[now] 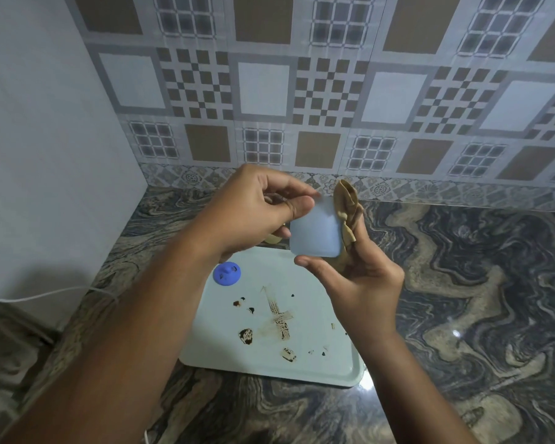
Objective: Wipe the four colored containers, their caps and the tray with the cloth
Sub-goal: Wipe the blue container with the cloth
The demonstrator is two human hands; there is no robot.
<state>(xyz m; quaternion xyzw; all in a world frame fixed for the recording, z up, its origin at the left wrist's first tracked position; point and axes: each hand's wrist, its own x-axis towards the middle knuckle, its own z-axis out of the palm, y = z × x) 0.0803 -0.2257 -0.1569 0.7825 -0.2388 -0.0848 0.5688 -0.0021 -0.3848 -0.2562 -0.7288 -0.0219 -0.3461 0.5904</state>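
I hold a pale blue square container (314, 231) up over the far end of the white tray (225, 354), its flat face toward me. My left hand (253, 216) grips its left edge with thumb and fingers. My right hand (362, 280) supports its lower right corner and holds a tan cloth (346, 209) bunched against the container's right side. A blue round cap (227, 274) lies on the tray's far left corner. Brown and dark stains mark the tray's middle. A bit of a tan object (273, 240) shows under my left hand.
The tray sits on a dark swirled marble counter (462, 299), in a corner formed by a patterned tile wall (302, 91) behind and a plain white wall (45, 155) to the left. A white cable (45, 294) runs along the left wall.
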